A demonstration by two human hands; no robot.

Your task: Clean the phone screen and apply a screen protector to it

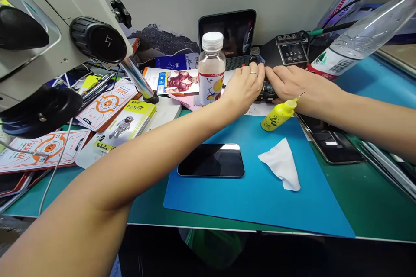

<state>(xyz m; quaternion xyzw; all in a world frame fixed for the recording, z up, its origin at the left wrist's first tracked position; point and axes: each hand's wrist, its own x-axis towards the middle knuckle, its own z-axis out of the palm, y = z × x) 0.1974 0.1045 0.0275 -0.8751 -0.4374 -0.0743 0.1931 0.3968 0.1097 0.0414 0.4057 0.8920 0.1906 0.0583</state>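
Observation:
At the back of the blue mat (221, 207), my left hand (248, 80), with a ring on one finger, is curled beside my right hand (289, 82). Between them shows part of a small black object (268, 91); the hands hide the rest. Both hands have bent fingers over or against it, and what the fingertips grip is hidden. A yellow dropper bottle (276, 116) with a thin needle tip leans just in front of my right hand. Below my left forearm lies a phone (214, 161), dark screen up. A crumpled white wipe (283, 166) lies to its right.
A capped clear bottle (212, 73) stands left of my left hand. Microscope parts (97, 39) overhang the left side, above stacked battery and screen boxes (126, 125). A large bottle (354, 47) tilts at the right. Another phone (334, 143) lies under my right forearm.

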